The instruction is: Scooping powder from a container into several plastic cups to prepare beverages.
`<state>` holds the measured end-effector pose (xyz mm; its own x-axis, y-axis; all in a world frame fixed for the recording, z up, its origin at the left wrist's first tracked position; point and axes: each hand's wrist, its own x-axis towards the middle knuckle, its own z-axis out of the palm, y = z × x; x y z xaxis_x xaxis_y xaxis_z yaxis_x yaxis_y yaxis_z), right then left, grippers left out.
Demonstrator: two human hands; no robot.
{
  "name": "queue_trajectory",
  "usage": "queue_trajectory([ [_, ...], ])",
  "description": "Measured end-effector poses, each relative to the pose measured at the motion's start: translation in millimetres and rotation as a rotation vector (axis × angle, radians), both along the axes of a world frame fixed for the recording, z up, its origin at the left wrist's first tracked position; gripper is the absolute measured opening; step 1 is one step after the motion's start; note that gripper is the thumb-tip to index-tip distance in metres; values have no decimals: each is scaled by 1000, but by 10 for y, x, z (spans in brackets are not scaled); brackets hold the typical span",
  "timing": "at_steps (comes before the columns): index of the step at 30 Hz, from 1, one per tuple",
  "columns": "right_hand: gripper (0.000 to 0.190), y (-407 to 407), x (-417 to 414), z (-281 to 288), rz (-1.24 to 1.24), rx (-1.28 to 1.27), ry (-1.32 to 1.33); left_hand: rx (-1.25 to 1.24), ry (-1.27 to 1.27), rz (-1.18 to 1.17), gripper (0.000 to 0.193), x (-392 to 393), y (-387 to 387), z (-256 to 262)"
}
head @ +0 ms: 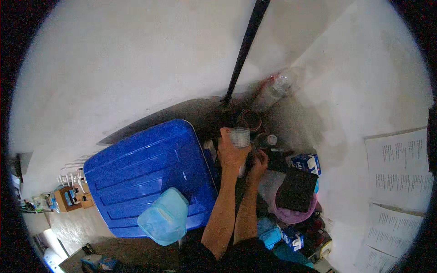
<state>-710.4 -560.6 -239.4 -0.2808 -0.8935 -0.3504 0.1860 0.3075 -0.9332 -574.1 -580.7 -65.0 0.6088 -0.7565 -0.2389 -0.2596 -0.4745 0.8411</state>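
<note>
My left hand (232, 152) is wrapped around a clear ribbed plastic container (240, 137), possibly a stack of cups, in the dim corner before me. Just to the right and slightly lower, my right hand (259, 164) has its fingers bent. Shadow and blur hide whether anything lies between them. Above that hand stands a clear bottle with a white cap (272, 140). A round dark vessel with a reddish rim (251, 120) is beyond the container.
Left stands a large bin with a blue lid (146, 177), bearing a translucent light-blue container (165, 218). A pink tub (293, 216) holds a dark cloth-like item (297, 189). Cartons (305, 163) line the right wall. A black pole (247, 47) leans into the corner.
</note>
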Motion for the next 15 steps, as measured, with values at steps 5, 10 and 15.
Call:
queue_trajectory([
  [5,70,-461,-481,-1320,139,77,1113,-105,-13,3,74,-263,-117,169],
  [10,78,-699,-521,-2097,194,45,972,-162,-153,88,70,-133,127,247],
  [15,86,-511,-370,-2626,167,-1,932,-198,-159,174,74,-43,210,278],
])
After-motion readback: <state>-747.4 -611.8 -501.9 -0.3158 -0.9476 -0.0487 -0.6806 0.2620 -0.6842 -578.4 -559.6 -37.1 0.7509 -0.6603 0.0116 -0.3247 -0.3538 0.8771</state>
